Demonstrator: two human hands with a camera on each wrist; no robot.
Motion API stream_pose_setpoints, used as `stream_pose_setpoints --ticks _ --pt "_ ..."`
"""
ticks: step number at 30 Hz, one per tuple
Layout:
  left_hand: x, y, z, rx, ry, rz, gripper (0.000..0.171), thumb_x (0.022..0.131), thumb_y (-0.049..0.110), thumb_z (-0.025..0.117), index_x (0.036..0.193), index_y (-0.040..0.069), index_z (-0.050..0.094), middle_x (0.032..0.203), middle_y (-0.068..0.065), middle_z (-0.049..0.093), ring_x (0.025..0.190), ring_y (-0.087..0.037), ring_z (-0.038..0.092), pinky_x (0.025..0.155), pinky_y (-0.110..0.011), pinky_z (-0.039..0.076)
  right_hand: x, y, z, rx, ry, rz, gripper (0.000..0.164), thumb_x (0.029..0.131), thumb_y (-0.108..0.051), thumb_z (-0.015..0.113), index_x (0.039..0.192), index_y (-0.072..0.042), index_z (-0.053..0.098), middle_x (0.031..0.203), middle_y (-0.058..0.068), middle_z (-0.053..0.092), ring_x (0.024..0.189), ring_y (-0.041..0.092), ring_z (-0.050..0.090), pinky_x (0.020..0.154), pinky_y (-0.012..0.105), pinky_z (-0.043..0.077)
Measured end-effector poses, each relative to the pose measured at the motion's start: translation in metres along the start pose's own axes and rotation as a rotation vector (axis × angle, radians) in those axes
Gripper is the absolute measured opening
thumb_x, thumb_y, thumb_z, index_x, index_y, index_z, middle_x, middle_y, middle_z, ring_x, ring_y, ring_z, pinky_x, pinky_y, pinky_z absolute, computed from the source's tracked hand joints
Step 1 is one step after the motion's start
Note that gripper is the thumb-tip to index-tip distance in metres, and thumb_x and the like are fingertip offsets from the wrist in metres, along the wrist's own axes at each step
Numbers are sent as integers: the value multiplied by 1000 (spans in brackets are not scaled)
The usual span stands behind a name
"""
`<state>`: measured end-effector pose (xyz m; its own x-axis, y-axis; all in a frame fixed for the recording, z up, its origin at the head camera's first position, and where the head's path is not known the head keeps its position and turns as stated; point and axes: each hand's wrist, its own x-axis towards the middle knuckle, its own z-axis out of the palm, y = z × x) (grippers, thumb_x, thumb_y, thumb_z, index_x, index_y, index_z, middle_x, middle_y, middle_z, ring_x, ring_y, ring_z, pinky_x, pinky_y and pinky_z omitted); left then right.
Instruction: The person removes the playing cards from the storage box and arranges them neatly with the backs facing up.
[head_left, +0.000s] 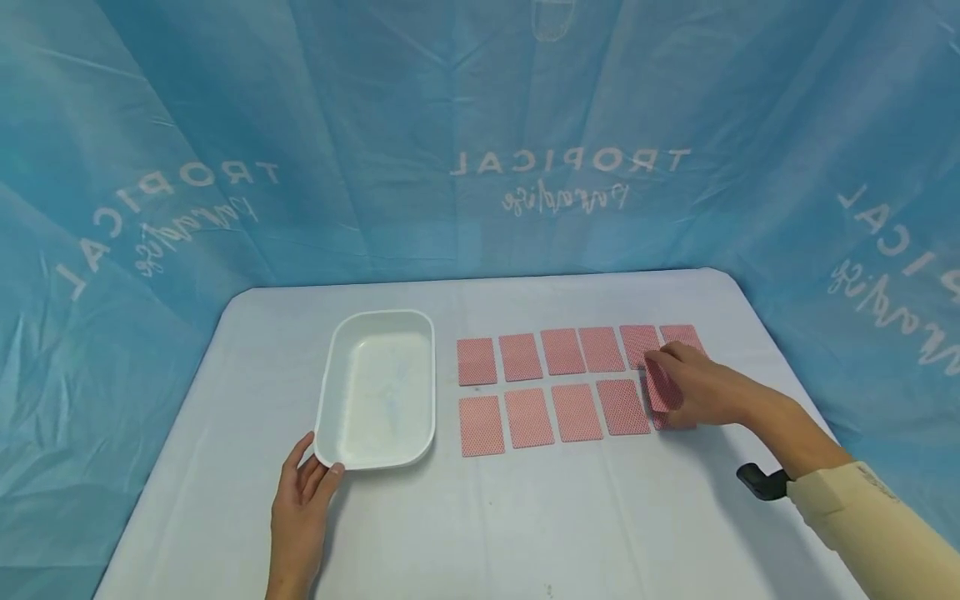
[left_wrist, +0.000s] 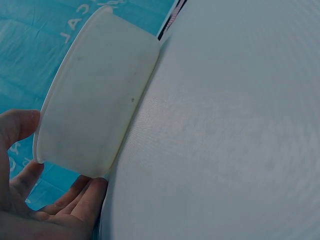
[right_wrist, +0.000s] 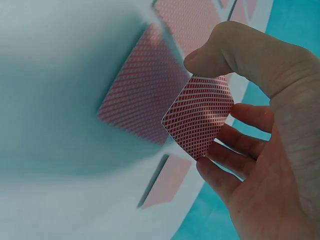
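My right hand [head_left: 708,392] pinches a playing card [head_left: 663,388] with a red-and-white patterned back above the right end of the front row of cards. In the right wrist view, the thumb presses one edge of the held card [right_wrist: 202,115] and the fingertips its opposite edges, bending it slightly. Below it another card [right_wrist: 142,90] lies flat in the hand's shadow. At its near left corner, a white rectangular tray [head_left: 378,392] is held by my left hand [head_left: 298,500]. In the left wrist view, the thumb is at the tray's rim [left_wrist: 39,135], with fingertips under the corner.
Several face-down cards [head_left: 525,418] lie in two rows on the white-covered table [head_left: 540,517], right of the tray. Blue curtains [head_left: 375,125] with mirrored lettering hang around the back and sides. A black strap end [head_left: 762,482] sticks out by the right sleeve [head_left: 870,517].
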<state>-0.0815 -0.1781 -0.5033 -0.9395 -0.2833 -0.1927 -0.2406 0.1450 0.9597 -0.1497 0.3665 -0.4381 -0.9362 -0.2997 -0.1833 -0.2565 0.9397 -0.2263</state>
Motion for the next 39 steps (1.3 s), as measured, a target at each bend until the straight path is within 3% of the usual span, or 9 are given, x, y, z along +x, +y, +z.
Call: stream_pose_setpoints --ticks 7,15,27,39 --pt "0 -1 -6 -12 -4 -12 69 91 33 67 150 29 31 140 -7 45 126 -19 47 85 -9 43 -9 12 0 43 9 1 101 57 -31 92 138 1 40 124 17 43 108 32 44 70 42 56" --pt "0 -3 -8 -55 -19 -12 69 91 29 68 149 29 31 140 -7 45 126 -19 47 86 -10 43 -19 22 -1 38 -1 -10 100 58 -29 92 137 3 39 125 21 42 111 38 42 70 46 56" --pt "0 -3 -9 -29 -24 -3 68 91 33 68 149 30 32 140 -4 46 126 -17 48 87 -11 43 -28 45 10 52 -41 51 96 57 -18 90 137 0 38 127 25 40 111 43 41 68 48 56" --pt "1 -1 -9 -36 -48 46 70 91 35 67 150 28 30 141 -4 45 126 -18 47 88 -11 43 -33 47 13 80 -58 78 103 55 -19 92 139 -1 35 127 25 37 110 45 40 65 48 56"
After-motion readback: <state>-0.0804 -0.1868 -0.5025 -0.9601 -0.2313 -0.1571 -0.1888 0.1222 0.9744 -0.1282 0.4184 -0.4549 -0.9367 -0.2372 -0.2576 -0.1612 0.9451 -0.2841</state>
